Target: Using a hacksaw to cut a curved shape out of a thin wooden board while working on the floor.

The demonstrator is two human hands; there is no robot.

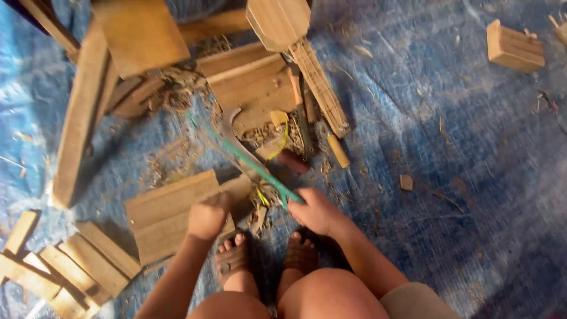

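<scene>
Left to right on the blue tarpaulin (460, 177): my left hand (207, 215) is fisted, knuckles pressing the flat brown wooden board (168, 215) near the tarpaulin's lower left edge. I judge this board stiff and light; grip it by an edge. My right hand (316, 211) is closed around the green-handled curved metal blade (248, 156), likely rigid and sharp.

Both forearms are bare, with no sleeves, watch or rings in view on the left hand (207, 215) or right hand (316, 211). Khaki shorts (413, 302) cover the right thigh. Both feet wear dark open sandals (231, 259) with broad straps, toes showing.
</scene>
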